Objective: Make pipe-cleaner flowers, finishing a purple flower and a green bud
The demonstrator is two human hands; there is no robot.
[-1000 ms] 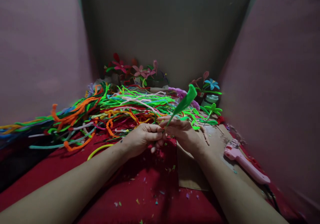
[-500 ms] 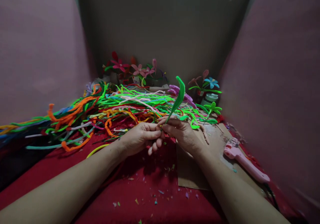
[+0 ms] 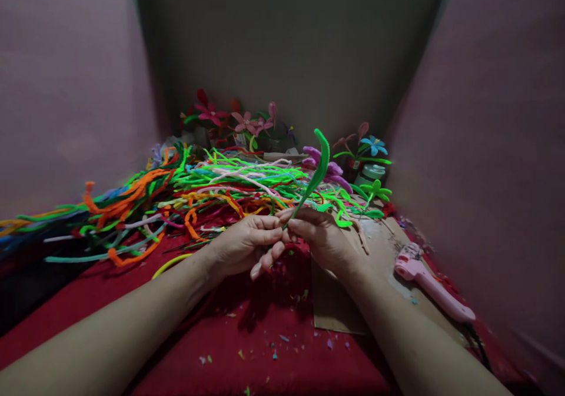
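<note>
My right hand [image 3: 324, 237] pinches the lower end of a long green pipe-cleaner leaf [image 3: 318, 169], which stands up and curves at its tip. Purple pipe-cleaner petals [image 3: 329, 169] show just behind the leaf; where they join the stem is hidden. Fingertips of my left hand [image 3: 249, 243] meet those of the right at the base of the green stem, thumb and forefinger pressed together around it. The lower fingers of the left hand are loosely curled. Both hands are held above the red cloth [image 3: 212, 349].
A heap of coloured pipe cleaners [image 3: 247, 178] spreads behind and left. Finished flowers [image 3: 247, 122] stand at the back. A pink glue gun [image 3: 435, 284] lies on cardboard [image 3: 338, 308] at right, near a small jar [image 3: 373, 173]. Pink side walls flank the table.
The leaf has risen slightly and shifted right, and the purple petals behind it have turned with it. My left hand's lower fingers have moved a little left and down.
</note>
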